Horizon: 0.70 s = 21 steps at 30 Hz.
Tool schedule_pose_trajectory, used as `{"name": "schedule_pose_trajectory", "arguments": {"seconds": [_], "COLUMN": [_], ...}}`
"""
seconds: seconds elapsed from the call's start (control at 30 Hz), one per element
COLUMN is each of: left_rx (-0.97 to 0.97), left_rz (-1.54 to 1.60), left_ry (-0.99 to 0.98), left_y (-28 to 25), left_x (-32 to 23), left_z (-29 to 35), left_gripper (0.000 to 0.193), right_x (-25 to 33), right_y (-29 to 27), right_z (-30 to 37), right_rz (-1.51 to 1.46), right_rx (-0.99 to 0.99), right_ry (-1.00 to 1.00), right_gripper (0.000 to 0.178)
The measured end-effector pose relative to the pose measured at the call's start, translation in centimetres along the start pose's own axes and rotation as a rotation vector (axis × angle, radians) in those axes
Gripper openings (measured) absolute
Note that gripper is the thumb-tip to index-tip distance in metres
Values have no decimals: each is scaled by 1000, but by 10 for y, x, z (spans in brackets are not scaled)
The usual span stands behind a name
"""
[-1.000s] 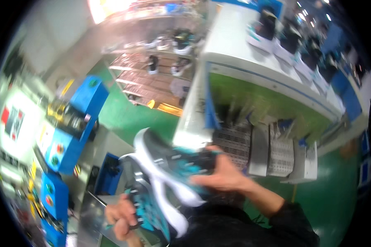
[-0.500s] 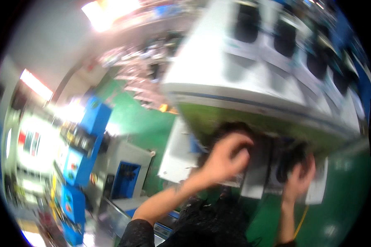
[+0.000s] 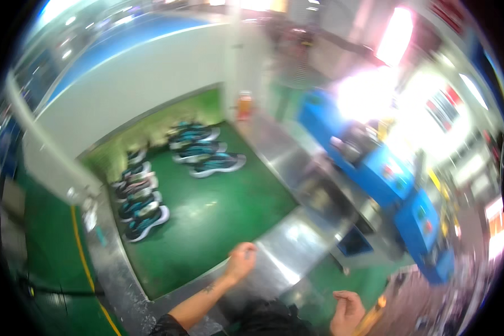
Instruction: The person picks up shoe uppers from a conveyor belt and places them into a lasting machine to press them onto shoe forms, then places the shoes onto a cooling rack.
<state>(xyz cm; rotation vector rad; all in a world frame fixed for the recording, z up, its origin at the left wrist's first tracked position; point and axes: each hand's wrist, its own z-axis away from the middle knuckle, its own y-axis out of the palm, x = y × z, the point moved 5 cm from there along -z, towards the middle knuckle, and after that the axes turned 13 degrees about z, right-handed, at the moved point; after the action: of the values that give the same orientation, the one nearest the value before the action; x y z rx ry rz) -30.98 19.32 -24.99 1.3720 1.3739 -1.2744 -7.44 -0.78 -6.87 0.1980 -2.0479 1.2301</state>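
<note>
Green bench surface (image 3: 207, 218) is bordered by a metal rim (image 3: 297, 238), and open room is left between two groups of shoes. Black-and-teal sneakers (image 3: 145, 225) are lined along the left edge; matching sneakers (image 3: 215, 164) are grouped toward the far right corner. Loosely curled, the left hand (image 3: 242, 261) is held over the near rim; whether anything is pinched cannot be told. Loosely spread, the right hand (image 3: 348, 315) is partly cut off by the lower edge of view.

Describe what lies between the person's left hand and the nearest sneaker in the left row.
The head view shows only green surface between the left hand and that black-and-teal sneaker; no other item lies there.
</note>
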Motion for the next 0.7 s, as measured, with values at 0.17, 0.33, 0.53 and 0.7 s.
{"name": "schedule_pose_trajectory", "arguments": {"seconds": [0.17,0.33,0.53,0.7], "left_rx": [-997,-1185,-1190,-1182], "left_rz": [-907,-1022,-933,-1001], "left_ry": [-75,-464,-221,-287], "left_y": [-348,-380,-420,-426], "left_x": [145,237,250,211], "left_z": [157,258,228,240], "left_gripper": [21,33,30,34], "right_x": [160,324,328,224], "right_y": [269,542,684,603], "right_z": [-49,84,210,161], "right_rz": [10,120,278,505], "right_rx": [999,1176,1078,1671], "right_ry": [-616,-1640,-1705,-1241], "right_gripper": [40,75,55,48]}}
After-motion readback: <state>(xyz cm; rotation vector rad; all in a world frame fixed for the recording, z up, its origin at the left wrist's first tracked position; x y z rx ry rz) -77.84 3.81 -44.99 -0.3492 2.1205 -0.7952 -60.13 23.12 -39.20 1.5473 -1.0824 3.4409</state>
